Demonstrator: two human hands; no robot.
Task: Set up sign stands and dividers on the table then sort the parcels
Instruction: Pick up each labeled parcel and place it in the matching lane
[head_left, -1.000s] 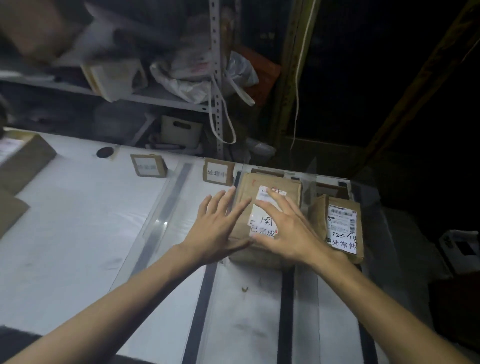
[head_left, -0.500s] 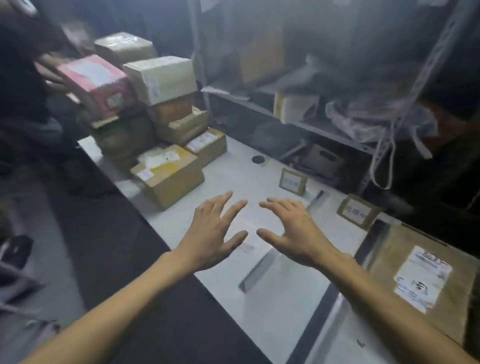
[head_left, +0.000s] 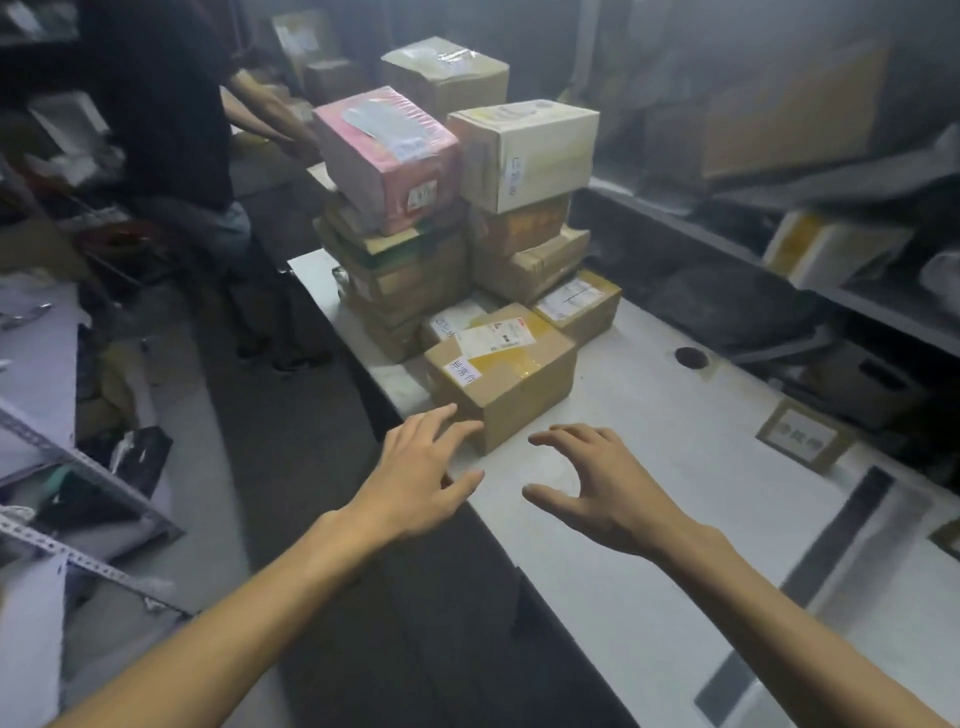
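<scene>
Left hand (head_left: 415, 475) out over the near-left edge of the worktop (head_left: 649, 561), palm down, fingers straight and fanned, gripping nothing. Fingertips (head_left: 444, 413) right at the near-left face of the closest parcel (head_left: 511, 371); touching or just short of it, cannot tell.

Lies flat at the foot of the parcel stack (head_left: 415, 270), close to the worktop's left edge, as a brown box with one lower corner aimed back between the two hands. Runs its long axis from that corner away toward the far right. Carries yellow tape, a white shipping label and a handwritten sticker on top.

Right hand (head_left: 608, 491) just right of that corner and apart from the box, hovering above bare worktop. Fingers half bent in a wide claw, thumb well out, holding nothing.

Behind the closest parcel, a low labelled box (head_left: 579, 304); above, a pink box (head_left: 387, 156) and a pale carton (head_left: 524, 150) topping the stack.

Farther right, a dark round spot (head_left: 691, 357) on the worktop, then a cardboard-framed sign stand (head_left: 802, 436) near the far edge, upright, its white card facing this way, writing too blurred to read. Nearer and below it, a dark divider strip (head_left: 831, 551) flat on the worktop, long axis running from near-left to far-right, well apart from both hands.
</scene>
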